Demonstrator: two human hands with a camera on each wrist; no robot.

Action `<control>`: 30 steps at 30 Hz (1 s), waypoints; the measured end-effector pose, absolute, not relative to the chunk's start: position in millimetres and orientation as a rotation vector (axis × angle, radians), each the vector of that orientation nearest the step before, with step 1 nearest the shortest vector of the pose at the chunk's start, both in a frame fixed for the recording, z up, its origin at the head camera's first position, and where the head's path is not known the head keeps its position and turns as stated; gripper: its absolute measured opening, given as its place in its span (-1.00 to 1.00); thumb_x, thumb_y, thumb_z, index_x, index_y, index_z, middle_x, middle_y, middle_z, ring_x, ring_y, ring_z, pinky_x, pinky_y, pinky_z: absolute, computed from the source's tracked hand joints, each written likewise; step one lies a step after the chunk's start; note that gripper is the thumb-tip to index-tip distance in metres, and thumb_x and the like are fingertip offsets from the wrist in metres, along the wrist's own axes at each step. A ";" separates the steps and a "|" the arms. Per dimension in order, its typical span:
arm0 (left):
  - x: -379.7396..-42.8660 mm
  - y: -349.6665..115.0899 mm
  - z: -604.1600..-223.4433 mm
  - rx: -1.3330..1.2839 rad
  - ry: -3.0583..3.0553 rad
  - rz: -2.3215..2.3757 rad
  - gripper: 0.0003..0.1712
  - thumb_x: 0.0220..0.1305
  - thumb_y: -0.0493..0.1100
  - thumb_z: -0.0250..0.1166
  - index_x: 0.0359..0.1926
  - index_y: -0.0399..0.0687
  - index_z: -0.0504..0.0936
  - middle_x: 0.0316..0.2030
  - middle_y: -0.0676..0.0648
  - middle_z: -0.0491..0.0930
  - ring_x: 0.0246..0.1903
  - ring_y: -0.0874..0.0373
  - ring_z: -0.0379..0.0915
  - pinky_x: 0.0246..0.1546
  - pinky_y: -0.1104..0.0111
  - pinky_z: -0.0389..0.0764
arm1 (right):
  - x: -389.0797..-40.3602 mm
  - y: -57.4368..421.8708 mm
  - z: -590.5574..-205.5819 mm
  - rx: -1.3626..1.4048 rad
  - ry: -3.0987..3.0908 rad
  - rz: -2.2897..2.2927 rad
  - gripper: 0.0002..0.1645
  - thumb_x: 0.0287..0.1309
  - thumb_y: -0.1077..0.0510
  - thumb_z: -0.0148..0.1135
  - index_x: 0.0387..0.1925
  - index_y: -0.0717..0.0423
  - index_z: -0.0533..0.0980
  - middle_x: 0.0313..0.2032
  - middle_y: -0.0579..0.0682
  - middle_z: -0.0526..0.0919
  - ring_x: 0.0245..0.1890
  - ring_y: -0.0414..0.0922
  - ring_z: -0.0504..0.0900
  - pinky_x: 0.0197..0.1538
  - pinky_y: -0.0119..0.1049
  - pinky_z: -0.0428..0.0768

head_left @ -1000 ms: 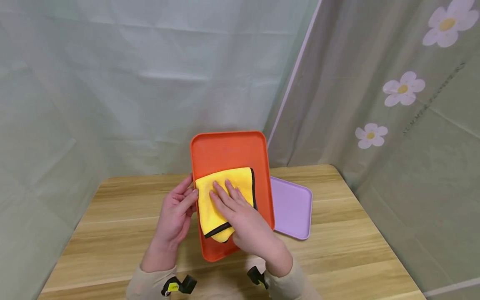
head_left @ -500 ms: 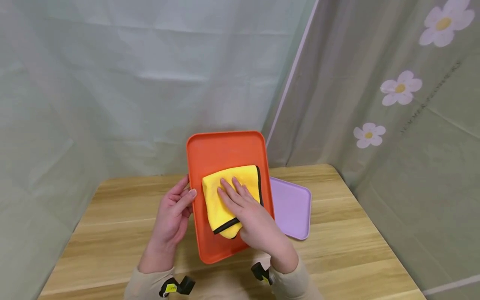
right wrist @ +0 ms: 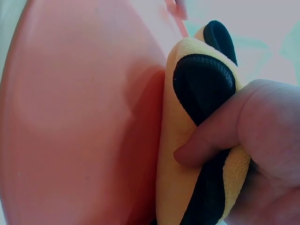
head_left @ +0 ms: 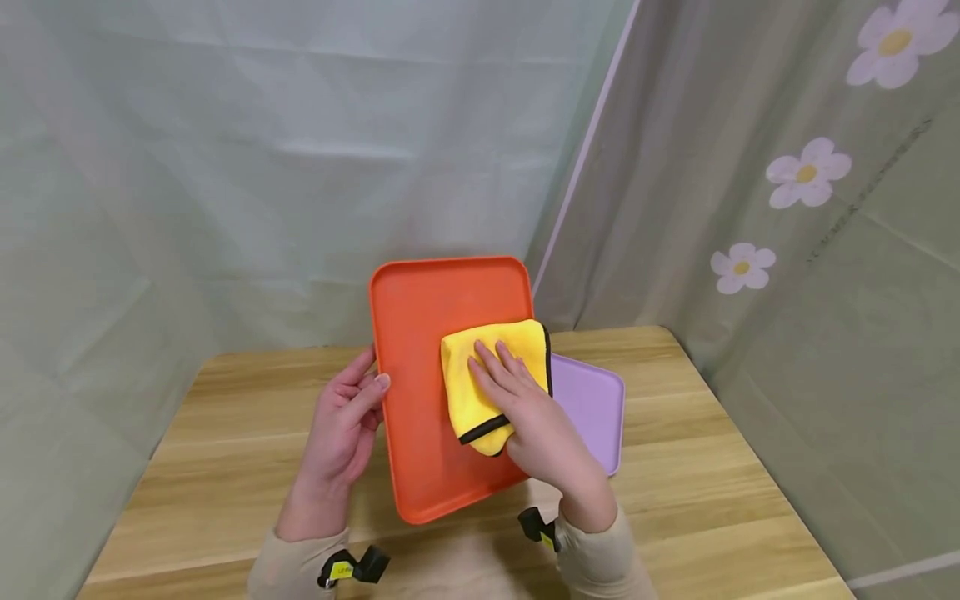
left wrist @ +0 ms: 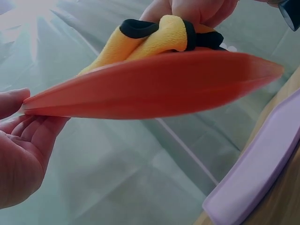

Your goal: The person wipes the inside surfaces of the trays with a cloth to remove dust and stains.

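Observation:
An orange rectangular tray (head_left: 420, 375) is held up, tilted, above the table. My left hand (head_left: 347, 425) pinches its left rim, thumb on the front and fingers behind, as the left wrist view also shows. A folded yellow cloth (head_left: 468, 400) with black edging lies against the tray's inner face, over its right side. Over it my right hand (head_left: 536, 417) presses with spread fingers. In the right wrist view, the thumb (right wrist: 201, 145) hooks over the cloth's folded edge.
A light purple tray (head_left: 596, 408) lies on the wooden table (head_left: 697, 500), partly hidden behind the orange tray and right hand. Pale curtains (head_left: 300, 167) hang behind and at both sides of the table, with printed flowers on the right.
My right hand has slid the yellow cloth rightward and slightly up across the orange tray, to its right rim. The tray has shifted slightly left, still in my left hand.

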State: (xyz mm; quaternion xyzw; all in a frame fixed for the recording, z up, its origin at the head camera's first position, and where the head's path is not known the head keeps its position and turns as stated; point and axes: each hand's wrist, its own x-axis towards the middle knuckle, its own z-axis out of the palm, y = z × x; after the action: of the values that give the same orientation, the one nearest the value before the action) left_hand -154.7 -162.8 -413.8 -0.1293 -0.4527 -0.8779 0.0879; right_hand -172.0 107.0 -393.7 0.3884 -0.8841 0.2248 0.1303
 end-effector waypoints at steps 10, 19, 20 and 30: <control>-155.7 -160.8 -414.1 -0.393 -1.321 -2.630 -0.47 0.54 -0.55 0.08 0.36 -0.11 0.63 -0.26 -0.04 0.79 -0.38 0.25 0.68 -0.33 0.44 0.73 | -168.4 110.3 -391.4 1.090 -2.605 0.649 0.31 -0.24 0.77 -0.16 0.66 0.06 0.19 0.69 -0.11 0.02 0.69 -0.06 -0.13 0.65 -0.05 0.01; -156.3 -161.1 -414.4 -0.419 -1.289 -2.656 -0.48 0.56 -0.53 0.06 0.39 -0.14 0.60 -0.13 -0.08 0.82 -0.29 0.20 0.75 -0.25 0.38 0.77 | -169.5 106.4 -392.1 1.074 -2.633 0.631 0.29 -0.15 0.76 -0.10 0.68 0.02 0.15 0.69 -0.17 -0.03 0.70 -0.07 -0.17 0.64 -0.08 0.02; -156.4 -161.2 -414.4 -0.420 -1.287 -2.658 -0.48 0.56 -0.53 0.06 0.39 -0.15 0.60 -0.12 -0.08 0.82 -0.29 0.19 0.75 -0.24 0.38 0.77 | -169.7 105.7 -392.4 1.072 -2.639 0.628 0.29 -0.15 0.76 -0.09 0.68 0.02 0.14 0.69 -0.18 -0.04 0.70 -0.08 -0.18 0.64 -0.08 0.03; -156.4 -164.2 -417.2 -0.433 -1.276 -2.663 -0.48 0.58 -0.53 0.05 0.44 -0.21 0.55 -0.12 -0.10 0.82 -0.31 0.18 0.76 -0.25 0.36 0.78 | -168.1 99.0 -395.4 1.094 -2.664 0.624 0.30 -0.15 0.75 -0.09 0.69 0.01 0.11 0.70 -0.18 -0.07 0.70 -0.08 -0.20 0.63 -0.03 0.09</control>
State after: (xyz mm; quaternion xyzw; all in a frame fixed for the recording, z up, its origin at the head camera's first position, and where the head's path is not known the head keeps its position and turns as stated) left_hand -156.4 -164.2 -417.2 -0.1445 -0.4263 -0.8895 0.0784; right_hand -168.1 99.0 -395.4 0.3696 -0.8998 0.2107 0.0973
